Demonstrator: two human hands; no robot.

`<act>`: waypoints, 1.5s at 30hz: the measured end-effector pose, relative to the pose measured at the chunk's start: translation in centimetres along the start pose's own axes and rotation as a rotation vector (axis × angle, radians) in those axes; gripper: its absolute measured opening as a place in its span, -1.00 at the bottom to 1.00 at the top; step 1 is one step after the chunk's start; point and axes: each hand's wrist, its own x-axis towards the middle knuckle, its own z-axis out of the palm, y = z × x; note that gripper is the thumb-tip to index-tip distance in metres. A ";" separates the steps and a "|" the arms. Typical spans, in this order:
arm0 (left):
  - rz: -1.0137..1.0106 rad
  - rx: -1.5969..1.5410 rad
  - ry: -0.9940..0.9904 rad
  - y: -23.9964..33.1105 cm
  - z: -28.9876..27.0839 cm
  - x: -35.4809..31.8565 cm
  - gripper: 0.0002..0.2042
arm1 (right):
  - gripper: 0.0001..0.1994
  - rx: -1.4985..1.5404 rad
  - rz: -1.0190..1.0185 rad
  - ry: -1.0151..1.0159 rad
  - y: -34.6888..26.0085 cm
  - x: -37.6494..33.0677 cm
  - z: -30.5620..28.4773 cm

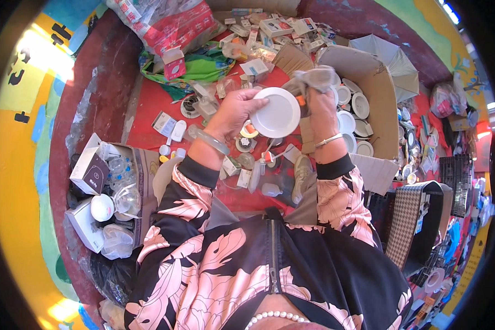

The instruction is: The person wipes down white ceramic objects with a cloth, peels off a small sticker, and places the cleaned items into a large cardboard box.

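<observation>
The round white plastic downlight fitting (276,111) is being held up in the middle of the view, its flat face turned toward the camera and its rim standing roughly upright. The left hand (235,111) is gripping it from the left, fingers curled closed over the rim, so the disc lies just to the right of that grip. The right hand (320,107) is closing on a crumpled grey cloth (312,78) at the fitting's right edge, touching or nearly touching the rim; both hands are equally close, one on each side. A pale green bangle (213,142) is sitting on the left wrist and a thin silver bracelet (328,140) on the right. Just right and farther off, an open brown cardboard box (377,93) is holding more white round fittings (359,105) stacked on edge. Beneath the hands, small white and orange parts are lying scattered on the red floor (154,102). Far and left, a green cloth bag (203,67) is lying under a small red-and-white carton (174,64), with a clear plastic sack with red packs (170,22) beyond. Small white rectangular cartons (275,26) are piled at the far middle. Near left, an open box (143,165) is holding clear-wrapped lamps beside a white-and-black square carton (89,170).
</observation>
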 end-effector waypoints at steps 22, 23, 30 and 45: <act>0.065 -0.234 0.149 -1.6 1.9 0.1 -0.66 | -0.84 -0.102 -0.173 -0.077 2.9 -1.6 2.6; 0.078 -0.228 0.136 -1.6 2.0 0.0 -0.66 | -0.85 -0.128 -0.192 -0.043 3.0 -1.5 2.5; 0.424 0.406 0.156 -2.3 2.4 0.2 -0.67 | -0.78 -0.121 -0.098 -0.239 1.7 -1.9 2.4; 0.340 -0.353 0.359 -2.4 1.2 0.5 -0.67 | -0.79 0.127 0.328 -0.248 1.3 -3.9 3.7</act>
